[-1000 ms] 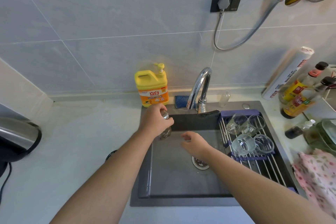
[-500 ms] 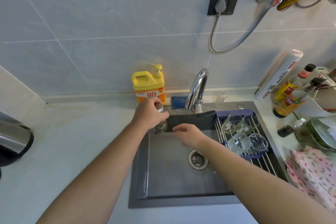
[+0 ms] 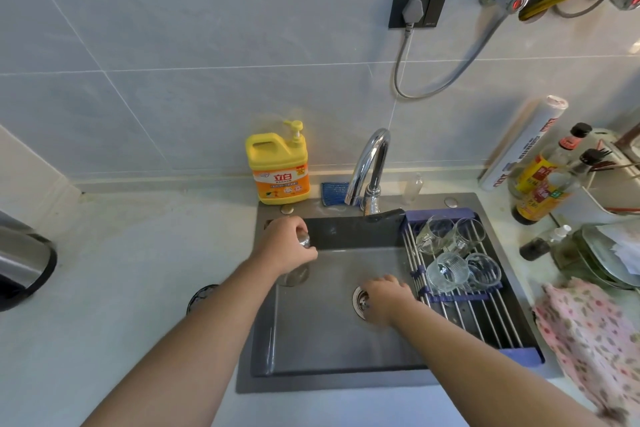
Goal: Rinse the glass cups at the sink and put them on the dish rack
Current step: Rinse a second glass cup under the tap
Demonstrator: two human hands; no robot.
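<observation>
Glass cup point(image 3: 293, 277), mostly hidden, is gripped by left hand point(image 3: 285, 249); right hand point(image 3: 388, 295), at four o'clock, spreads empty; yellow bottle point(image 3: 278, 166) at twelve reads 立白.

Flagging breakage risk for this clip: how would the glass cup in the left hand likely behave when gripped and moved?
Probably rigid but fragile: the glass cup is clear glass at the hard sink rim. Likely slippery if wet, so the left hand curling its fingers round it seems wise. Round-sided, it might roll if laid on the dish rack.
</observation>
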